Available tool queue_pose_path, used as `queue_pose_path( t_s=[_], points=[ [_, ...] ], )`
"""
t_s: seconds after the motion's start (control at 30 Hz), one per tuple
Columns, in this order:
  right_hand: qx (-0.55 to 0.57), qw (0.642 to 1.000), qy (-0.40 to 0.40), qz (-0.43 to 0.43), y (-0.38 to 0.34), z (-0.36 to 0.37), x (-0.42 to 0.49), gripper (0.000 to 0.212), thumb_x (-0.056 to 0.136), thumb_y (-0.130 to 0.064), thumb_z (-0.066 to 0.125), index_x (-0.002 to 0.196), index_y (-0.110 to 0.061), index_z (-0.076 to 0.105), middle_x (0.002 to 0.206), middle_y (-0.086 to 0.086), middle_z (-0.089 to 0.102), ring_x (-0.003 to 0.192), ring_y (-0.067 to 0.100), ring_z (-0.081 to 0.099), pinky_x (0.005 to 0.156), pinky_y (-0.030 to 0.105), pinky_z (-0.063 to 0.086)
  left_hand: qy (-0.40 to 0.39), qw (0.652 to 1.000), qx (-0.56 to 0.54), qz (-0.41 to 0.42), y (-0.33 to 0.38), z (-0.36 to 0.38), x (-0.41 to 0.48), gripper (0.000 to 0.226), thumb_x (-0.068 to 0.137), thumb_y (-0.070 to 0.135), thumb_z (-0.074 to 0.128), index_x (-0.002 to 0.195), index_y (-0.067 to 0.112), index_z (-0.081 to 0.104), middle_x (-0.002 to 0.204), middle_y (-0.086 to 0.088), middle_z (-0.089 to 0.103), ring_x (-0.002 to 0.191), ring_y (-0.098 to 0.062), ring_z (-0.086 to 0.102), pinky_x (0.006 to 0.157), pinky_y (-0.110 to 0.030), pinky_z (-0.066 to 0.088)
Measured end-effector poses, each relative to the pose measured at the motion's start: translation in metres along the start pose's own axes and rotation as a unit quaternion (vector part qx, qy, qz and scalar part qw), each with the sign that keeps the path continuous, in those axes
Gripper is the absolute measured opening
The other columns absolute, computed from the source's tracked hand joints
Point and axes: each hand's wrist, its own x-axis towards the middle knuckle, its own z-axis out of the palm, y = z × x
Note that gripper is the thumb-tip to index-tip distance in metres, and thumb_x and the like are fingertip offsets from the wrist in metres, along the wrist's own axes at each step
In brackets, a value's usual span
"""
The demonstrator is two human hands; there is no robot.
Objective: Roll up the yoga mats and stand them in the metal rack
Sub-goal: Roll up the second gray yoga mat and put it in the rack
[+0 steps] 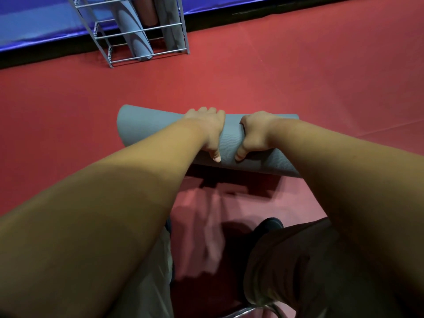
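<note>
A rolled grey-blue yoga mat [142, 127] lies crosswise in front of me, lifted a little above the red floor with its shadow beneath. My left hand [210, 129] grips the roll near its middle, fingers over the far side and thumb on the near side. My right hand [254, 134] grips it just to the right in the same way. At the far left stands the metal wire rack [110, 49], holding two rolled grey mats [137, 33] upright.
Red padded floor [298, 76] spreads all around. A blue padded strip [34, 24] with a black edge runs along the back behind the rack. My legs and a dark shoe [268, 226] are at the bottom, with a curved metal bar near the lower edge.
</note>
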Motion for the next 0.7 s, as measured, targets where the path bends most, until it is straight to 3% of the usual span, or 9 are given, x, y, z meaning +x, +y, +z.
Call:
queue_pose_path(
  t_s=[0.13, 0.23, 0.37, 0.5, 0.7],
  points=[
    [0.005, 1.0, -0.011, 0.003, 0.0, 0.005, 0.0, 0.09, 0.054, -0.069, 0.09, 0.123, -0.019, 0.063, 0.112, 0.004, 0.071, 0.098, 0.029, 0.067, 0.09, 0.043, 0.061, -0.02, 1.0, -0.018, -0.005, 0.001, -0.007, -0.001, 0.087, 0.058, 0.065, 0.097, 0.119, 0.025, 0.051, 0.12, 0.001, 0.064, 0.115, -0.03, 0.065, 0.08, -0.039, 0.045],
    [0.016, 1.0, -0.017, 0.002, 0.001, 0.01, 0.0, 0.113, 0.047, -0.071, 0.088, 0.141, -0.021, 0.05, 0.128, 0.003, 0.065, 0.11, 0.031, 0.065, 0.098, 0.048, 0.058, -0.04, 0.999, -0.023, -0.006, -0.002, -0.012, -0.004, 0.078, 0.057, 0.068, 0.095, 0.109, 0.026, 0.055, 0.102, 0.005, 0.06, 0.096, -0.027, 0.062, 0.075, -0.035, 0.045],
    [-0.004, 1.0, -0.021, -0.011, 0.001, 0.011, 0.003, 0.132, 0.049, -0.068, 0.096, 0.155, -0.018, 0.036, 0.15, 0.006, 0.054, 0.133, 0.035, 0.058, 0.109, 0.052, 0.051, -0.065, 0.997, -0.037, -0.011, -0.005, -0.01, -0.001, 0.081, 0.051, 0.075, 0.092, 0.108, 0.025, 0.063, 0.1, 0.005, 0.064, 0.095, -0.029, 0.065, 0.076, -0.036, 0.051],
    [-0.007, 1.0, -0.022, -0.013, 0.002, 0.008, 0.004, 0.12, 0.047, -0.067, 0.097, 0.145, -0.017, 0.047, 0.134, 0.005, 0.065, 0.117, 0.033, 0.065, 0.101, 0.048, 0.056, -0.066, 0.997, -0.05, -0.007, -0.004, -0.007, 0.0, 0.084, 0.052, 0.075, 0.091, 0.112, 0.022, 0.064, 0.101, 0.004, 0.065, 0.097, -0.03, 0.066, 0.079, -0.037, 0.053],
    [-0.007, 1.0, -0.024, -0.004, 0.006, 0.009, 0.006, 0.094, 0.045, -0.075, 0.091, 0.116, -0.021, 0.061, 0.102, 0.0, 0.067, 0.095, 0.029, 0.067, 0.09, 0.043, 0.06, -0.026, 0.995, -0.081, 0.045, -0.006, 0.005, 0.007, 0.098, 0.059, 0.062, 0.097, 0.134, 0.016, 0.053, 0.134, -0.011, 0.064, 0.117, -0.034, 0.063, 0.099, -0.041, 0.055]
  ],
)
